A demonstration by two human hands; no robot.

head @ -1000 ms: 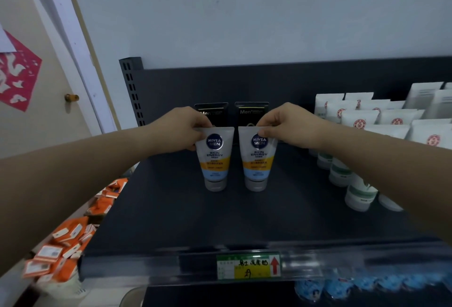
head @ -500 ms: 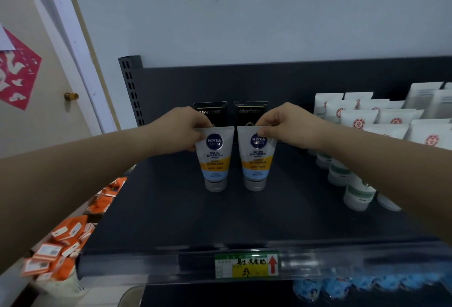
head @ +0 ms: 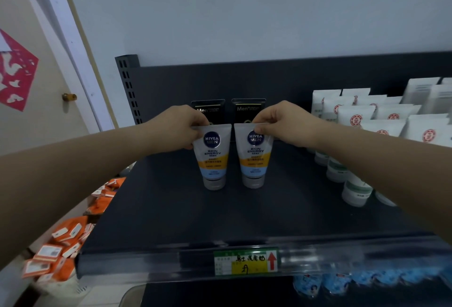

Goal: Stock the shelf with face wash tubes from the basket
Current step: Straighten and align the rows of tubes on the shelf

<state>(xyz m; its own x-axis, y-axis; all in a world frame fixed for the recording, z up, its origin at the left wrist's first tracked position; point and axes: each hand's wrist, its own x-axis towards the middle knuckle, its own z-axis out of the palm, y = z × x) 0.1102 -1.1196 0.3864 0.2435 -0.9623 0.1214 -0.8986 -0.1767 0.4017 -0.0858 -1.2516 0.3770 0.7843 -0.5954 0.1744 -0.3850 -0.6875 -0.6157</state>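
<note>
Two white, yellow and blue face wash tubes stand cap-down side by side on the dark shelf. My left hand pinches the top edge of the left tube. My right hand pinches the top edge of the right tube. Both caps rest on the shelf surface. Behind them stand two black tubes, partly hidden by my fingers. The basket is out of sight.
Rows of white tubes fill the shelf's right side. A price label sits on the clear front rail. Orange packets lie piled low at the left. Blue packets show on the shelf below. A door with a knob stands at the left.
</note>
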